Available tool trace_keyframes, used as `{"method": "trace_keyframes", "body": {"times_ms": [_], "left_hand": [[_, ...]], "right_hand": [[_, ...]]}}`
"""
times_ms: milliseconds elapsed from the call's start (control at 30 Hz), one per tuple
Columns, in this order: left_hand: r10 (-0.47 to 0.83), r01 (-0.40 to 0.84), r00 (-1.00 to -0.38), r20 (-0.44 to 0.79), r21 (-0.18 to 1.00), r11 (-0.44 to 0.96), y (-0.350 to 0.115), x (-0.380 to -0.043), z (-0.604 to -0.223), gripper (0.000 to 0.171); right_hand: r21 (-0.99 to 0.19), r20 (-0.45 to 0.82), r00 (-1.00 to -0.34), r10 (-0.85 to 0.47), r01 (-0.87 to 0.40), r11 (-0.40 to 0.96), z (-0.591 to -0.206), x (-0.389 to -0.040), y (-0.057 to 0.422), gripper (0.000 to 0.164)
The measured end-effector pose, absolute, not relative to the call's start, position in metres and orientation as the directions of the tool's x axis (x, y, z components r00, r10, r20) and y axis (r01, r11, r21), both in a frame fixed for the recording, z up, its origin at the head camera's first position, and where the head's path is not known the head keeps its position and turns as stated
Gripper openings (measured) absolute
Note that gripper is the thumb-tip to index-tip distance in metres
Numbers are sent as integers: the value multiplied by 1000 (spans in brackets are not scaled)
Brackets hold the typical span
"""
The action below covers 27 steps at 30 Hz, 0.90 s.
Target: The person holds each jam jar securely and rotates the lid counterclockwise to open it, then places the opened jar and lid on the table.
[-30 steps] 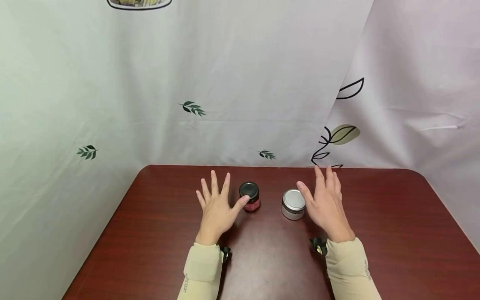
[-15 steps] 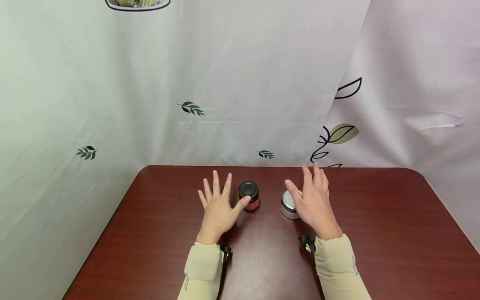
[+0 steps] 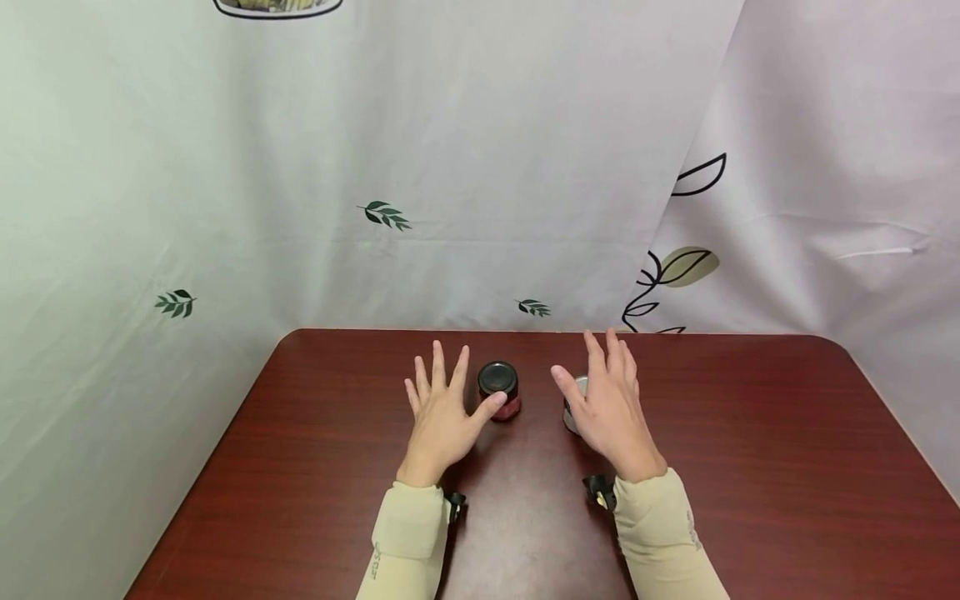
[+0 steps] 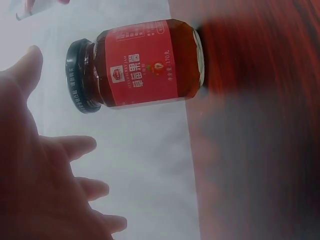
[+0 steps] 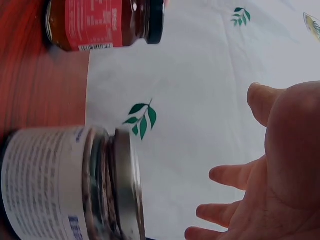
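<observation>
A strawberry jam jar [image 4: 145, 65] with a black lid and red label stands upright on the table. My left hand [image 3: 442, 421] hovers with spread fingers just left of it, its thumb overlapping the jar in the head view. To the right stands a second jar [image 5: 47, 182] with a silver lid and a white printed label; its contents are hard to make out. Above and in front of that jar is my right hand [image 3: 611, 412], fingers straight and apart, hiding most of it from the head camera. In the right wrist view a gap separates this hand from the silver lid.
Both jars stand toward the back of a dark red wooden table [image 3: 750, 450]. White cloth [image 3: 480, 167] with leaf prints hangs behind the table and along its sides. Small black wrist devices [image 3: 600, 492] stick out by the sleeves.
My right hand has moved left, over the silver-lidded jar, covering more of it. My left hand has shifted slightly right. Both jars stay where they were.
</observation>
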State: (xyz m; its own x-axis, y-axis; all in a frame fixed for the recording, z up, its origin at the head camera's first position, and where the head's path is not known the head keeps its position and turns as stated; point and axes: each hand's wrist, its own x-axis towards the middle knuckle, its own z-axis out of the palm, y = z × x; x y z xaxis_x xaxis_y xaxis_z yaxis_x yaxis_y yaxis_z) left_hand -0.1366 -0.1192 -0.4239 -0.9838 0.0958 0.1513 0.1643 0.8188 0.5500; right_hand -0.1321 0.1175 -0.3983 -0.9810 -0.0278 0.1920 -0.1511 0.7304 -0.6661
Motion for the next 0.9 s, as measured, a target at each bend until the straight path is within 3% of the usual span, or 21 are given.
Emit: {"method": "trace_keyframes", "body": {"times_ms": [900], "left_hand": [[134, 166, -986, 98, 575, 801, -114, -142, -438, 97]], "right_hand": [[-667, 241, -966, -99, -238, 706, -403, -132, 82, 76]]}}
